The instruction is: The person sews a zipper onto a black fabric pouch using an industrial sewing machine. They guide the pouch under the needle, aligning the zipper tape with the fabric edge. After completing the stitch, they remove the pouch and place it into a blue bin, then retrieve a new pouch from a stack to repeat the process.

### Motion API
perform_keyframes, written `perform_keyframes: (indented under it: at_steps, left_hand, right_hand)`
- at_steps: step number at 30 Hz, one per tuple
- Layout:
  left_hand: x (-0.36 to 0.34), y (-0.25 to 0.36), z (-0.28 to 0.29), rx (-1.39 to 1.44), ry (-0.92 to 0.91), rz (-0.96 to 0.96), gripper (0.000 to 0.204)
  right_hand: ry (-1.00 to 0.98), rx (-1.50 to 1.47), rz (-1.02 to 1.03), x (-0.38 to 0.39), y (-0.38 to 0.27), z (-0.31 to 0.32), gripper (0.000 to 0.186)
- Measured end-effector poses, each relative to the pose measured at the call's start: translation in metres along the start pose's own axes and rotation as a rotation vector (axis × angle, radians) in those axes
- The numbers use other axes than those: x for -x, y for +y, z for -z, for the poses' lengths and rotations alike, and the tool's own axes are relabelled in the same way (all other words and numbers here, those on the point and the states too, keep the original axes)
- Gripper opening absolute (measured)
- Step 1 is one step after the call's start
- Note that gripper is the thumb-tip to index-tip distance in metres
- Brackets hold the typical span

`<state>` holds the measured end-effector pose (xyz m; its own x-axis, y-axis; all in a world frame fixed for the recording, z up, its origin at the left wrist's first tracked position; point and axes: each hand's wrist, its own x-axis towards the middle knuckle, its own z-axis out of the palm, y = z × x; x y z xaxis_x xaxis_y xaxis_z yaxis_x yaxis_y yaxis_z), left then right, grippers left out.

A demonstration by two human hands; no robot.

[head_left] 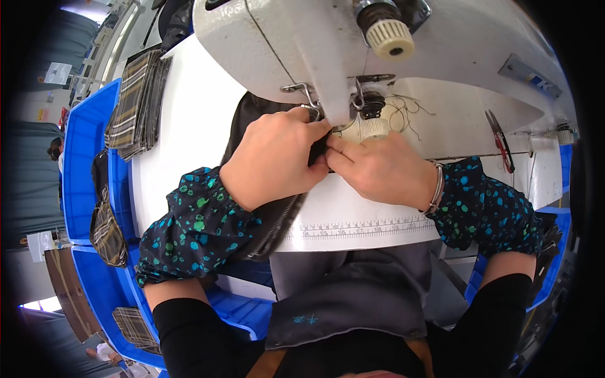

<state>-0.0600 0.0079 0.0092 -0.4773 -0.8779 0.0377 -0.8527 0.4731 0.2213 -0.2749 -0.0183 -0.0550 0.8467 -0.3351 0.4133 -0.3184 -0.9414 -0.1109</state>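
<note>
A sewing machine (265,47) stands over the white table, its needle area just beyond my fingertips. A piece of black fabric (250,113) lies under it, and a zipper (277,228) runs along the fabric down toward the table's front edge. My left hand (274,157) rests on the fabric with fingers bent, the thumb and forefinger pinching it beside the presser area. Close against it, my right hand (381,169) has its fingertips pressed together on the fabric's edge. The needle and the exact stitching spot are hidden by my fingers and the machine.
A stack of plaid fabric pieces (137,104) lies at the left, by blue bins (88,183). Red-handled scissors (502,143) and loose threads (406,113) lie on the right of the table. A printed ruler (359,230) runs along the front edge.
</note>
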Motion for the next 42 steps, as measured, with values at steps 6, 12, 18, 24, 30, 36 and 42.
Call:
perform_keyframes:
  at_steps: [6, 12, 18, 24, 30, 36, 42]
  left_hand:
    - [-0.004, 0.001, -0.004, 0.164, 0.046, 0.036, 0.036]
    - [0.010, -0.011, -0.010, 0.544, 0.100, 0.254, 0.026]
    - [0.021, -0.036, -0.012, 1.202, 0.072, 0.515, 0.011]
    - [0.027, -0.027, -0.008, 0.631, 0.034, 0.503, 0.011]
    - [0.028, -0.011, -0.011, 0.028, 0.296, -0.132, 0.023]
    - [0.028, -0.015, -0.021, 0.089, 0.200, -0.183, 0.030]
    - [0.026, -0.018, -0.016, 0.155, 0.243, -0.139, 0.037]
  right_hand:
    - [-0.024, 0.015, -0.048, 0.004, 0.008, 0.000, 0.022]
    - [0.088, -0.029, -0.012, 0.001, 0.008, 0.002, 0.006]
    - [0.170, 0.002, -0.035, -0.001, 0.010, -0.001, 0.011]
    - [0.043, -0.008, 0.162, -0.006, 0.007, 0.002, 0.022]
    - [0.248, -0.005, 0.252, -0.001, -0.002, 0.007, 0.021]
    - [0.239, -0.007, 0.223, 0.001, -0.002, 0.005, 0.012]
    - [0.237, 0.155, 0.283, 0.002, -0.017, -0.007, 0.015]
